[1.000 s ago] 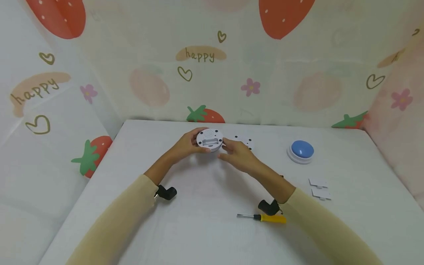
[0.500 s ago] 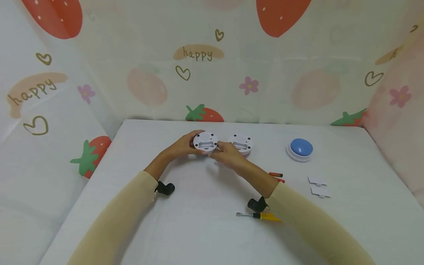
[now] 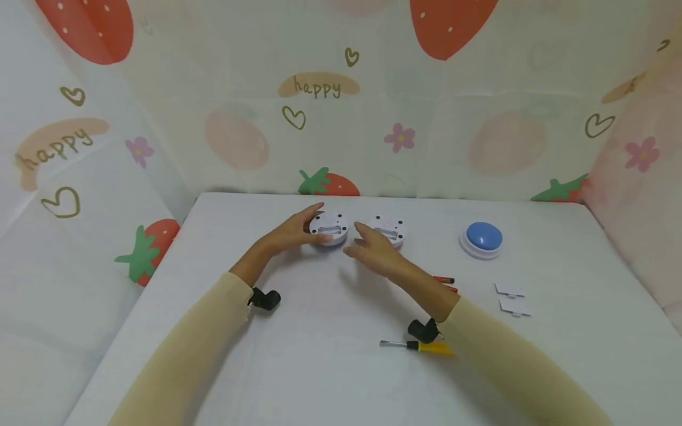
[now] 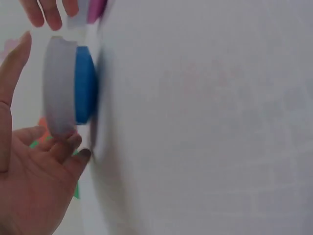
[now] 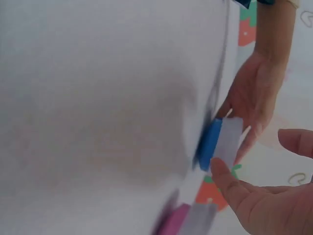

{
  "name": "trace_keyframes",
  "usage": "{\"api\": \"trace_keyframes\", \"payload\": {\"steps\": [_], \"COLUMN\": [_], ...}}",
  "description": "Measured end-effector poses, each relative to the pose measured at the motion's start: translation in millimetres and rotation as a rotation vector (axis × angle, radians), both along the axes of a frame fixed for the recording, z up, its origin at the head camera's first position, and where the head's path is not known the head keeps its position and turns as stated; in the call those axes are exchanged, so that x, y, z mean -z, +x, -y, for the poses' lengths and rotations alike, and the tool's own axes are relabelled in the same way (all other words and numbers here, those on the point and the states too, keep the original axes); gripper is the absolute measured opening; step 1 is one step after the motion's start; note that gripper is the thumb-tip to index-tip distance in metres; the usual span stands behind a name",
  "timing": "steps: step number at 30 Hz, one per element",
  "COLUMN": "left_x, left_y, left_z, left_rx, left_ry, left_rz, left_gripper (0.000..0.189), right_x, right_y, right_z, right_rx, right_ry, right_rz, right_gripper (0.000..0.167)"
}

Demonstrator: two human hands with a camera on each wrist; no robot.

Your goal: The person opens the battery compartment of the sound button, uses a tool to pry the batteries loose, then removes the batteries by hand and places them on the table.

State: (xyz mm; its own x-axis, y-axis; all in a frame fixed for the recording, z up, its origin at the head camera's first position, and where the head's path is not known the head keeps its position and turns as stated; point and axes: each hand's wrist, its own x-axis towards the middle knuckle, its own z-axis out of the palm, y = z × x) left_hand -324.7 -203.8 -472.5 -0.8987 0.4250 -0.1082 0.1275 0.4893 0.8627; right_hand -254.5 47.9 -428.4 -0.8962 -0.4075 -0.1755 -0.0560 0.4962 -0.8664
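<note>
A round white push button (image 3: 328,228) lies bottom up, its open battery slot on top. In the left wrist view its blue dome (image 4: 84,85) faces the table. My left hand (image 3: 288,232) is at its left side, fingers touching the rim and thumb held off it in the left wrist view. To its right my right hand (image 3: 377,251) hovers, fingers spread and holding nothing. Behind that hand is a second upturned push button (image 3: 395,229), partly hidden; the right wrist view shows its pink dome (image 5: 173,220).
A third push button (image 3: 482,239) stands dome up at the right. Nearer are two white battery covers (image 3: 511,290) and two small red cylinders, probably batteries (image 3: 444,280), partly behind my right forearm. A yellow-handled screwdriver (image 3: 426,347) lies in front, its handle end under my sleeve.
The push button has come down from a tilted, raised hold to the table. My right hand touched its right side half a second ago and has now drawn away to the right.
</note>
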Motion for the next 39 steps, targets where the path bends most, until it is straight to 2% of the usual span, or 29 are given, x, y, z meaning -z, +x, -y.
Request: {"api": "trace_keyframes", "payload": {"steps": [4,9,16,20,24,26,32,39], "left_x": [-16.5,-41.7,-68.9,-78.5,-77.2,-72.6,-55.1,-42.1], "left_y": [-1.8,1.5,7.0,7.6,3.4,0.5,-6.8,-2.4], "left_z": [-5.8,-28.5,-94.7,-136.5,-177.1,-193.6,-235.0,-272.6], "left_rx": [-0.009,0.016,0.081,0.131,0.171,0.172,0.167,0.252], "left_ry": [0.09,0.173,0.213,0.212,0.207,0.186,0.039,-0.11], "left_rz": [-0.062,-0.143,-0.139,-0.137,-0.125,-0.111,-0.055,-0.061], "left_gripper": [0.099,0.095,0.087,0.085,0.084,0.085,0.088,0.091], "right_x": [-17.3,-39.8,-49.2,-47.9,-44.2,-41.0,-28.7,-10.5], "right_y": [9.6,17.8,17.7,17.2,16.5,13.7,0.0,-14.3], "right_z": [-21.7,-56.2,-113.9,-146.1,-178.0,-191.0,-218.1,-234.4], "right_rx": [-0.04,-0.002,0.085,0.158,0.242,0.264,0.277,0.266], "right_ry": [0.017,0.044,0.102,0.137,0.173,0.173,0.254,0.372], "right_rz": [-0.139,-0.223,-0.311,-0.321,-0.302,-0.295,-0.228,-0.108], "right_gripper": [0.071,0.067,0.059,0.058,0.059,0.061,0.07,0.084]}}
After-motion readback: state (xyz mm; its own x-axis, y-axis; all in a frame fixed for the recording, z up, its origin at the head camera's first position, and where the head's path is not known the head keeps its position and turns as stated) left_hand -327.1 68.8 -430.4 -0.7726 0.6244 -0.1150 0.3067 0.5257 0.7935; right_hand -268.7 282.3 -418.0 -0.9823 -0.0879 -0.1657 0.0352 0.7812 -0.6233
